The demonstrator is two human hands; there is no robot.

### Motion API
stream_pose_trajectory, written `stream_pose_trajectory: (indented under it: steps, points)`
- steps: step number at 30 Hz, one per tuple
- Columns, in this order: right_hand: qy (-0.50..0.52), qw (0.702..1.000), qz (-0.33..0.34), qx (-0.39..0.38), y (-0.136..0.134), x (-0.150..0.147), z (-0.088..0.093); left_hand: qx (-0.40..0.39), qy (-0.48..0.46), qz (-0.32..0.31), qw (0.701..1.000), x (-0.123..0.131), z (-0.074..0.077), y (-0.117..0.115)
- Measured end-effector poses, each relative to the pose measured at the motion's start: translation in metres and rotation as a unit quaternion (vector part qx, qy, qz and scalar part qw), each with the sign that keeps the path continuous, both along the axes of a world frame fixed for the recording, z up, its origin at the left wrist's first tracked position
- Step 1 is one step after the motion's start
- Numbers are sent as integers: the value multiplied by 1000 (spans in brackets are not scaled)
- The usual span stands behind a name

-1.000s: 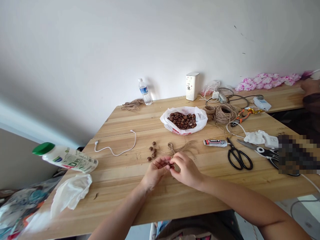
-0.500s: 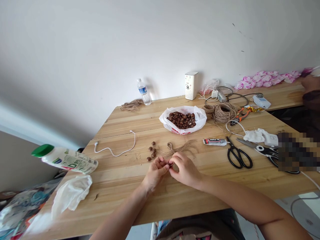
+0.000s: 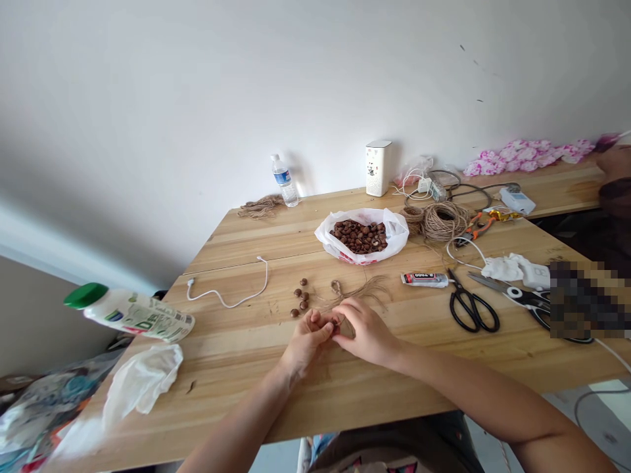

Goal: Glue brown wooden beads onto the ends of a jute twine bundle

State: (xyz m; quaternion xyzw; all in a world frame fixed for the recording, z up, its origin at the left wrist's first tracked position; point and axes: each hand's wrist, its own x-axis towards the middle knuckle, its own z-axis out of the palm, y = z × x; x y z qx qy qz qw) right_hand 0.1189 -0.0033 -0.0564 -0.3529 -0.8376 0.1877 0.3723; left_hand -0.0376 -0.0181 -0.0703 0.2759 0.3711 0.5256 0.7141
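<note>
My left hand [image 3: 310, 336] and my right hand [image 3: 362, 332] meet over the wooden table [image 3: 236, 368], fingertips pinched together. Between them is a small brown nut shell [image 3: 336, 324], mostly covered by the fingers. A thin strand seems to rise from it toward my right fingertips. Just beyond my hands lies a looped bundle of jute twine [image 3: 336, 287] with loose, fanned ends. Several round brown nuts [image 3: 304, 296] rest left of the twine. Farther back, a white plastic bag [image 3: 325, 236] stands open, full of brown nut shells [image 3: 359, 236].
To the right lie a glue tube [image 3: 424, 280], black scissors [image 3: 473, 309], larger shears [image 3: 527, 299] and twine rolls [image 3: 444, 220]. A white cable [image 3: 229, 305], a green-capped bottle [image 3: 138, 314] and crumpled plastic [image 3: 142, 381] are at left. Another person's arm [image 3: 614, 164] shows far right.
My right fingers have shifted slightly at the nut shell, and a thin strand shows more clearly there. The whole view has moved a little; the things on the table stay put.
</note>
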Motion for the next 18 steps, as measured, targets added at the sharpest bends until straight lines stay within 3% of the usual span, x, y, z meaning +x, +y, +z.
stream_pose_trajectory:
  steps: [4, 9, 18]
  points:
    - [-13, 1000, 10, 10, 9, 10, 6, 20, 17, -8, 1000, -2, -1, 3]
    - [-51, 998, -14, -21, 25, 27, 10, 60, 115, -19, 991, -4, -3, 5]
    - [-96, 995, -16, -6, 31, 28, 2, 127, 277, 13, 952, -5, -9, 3]
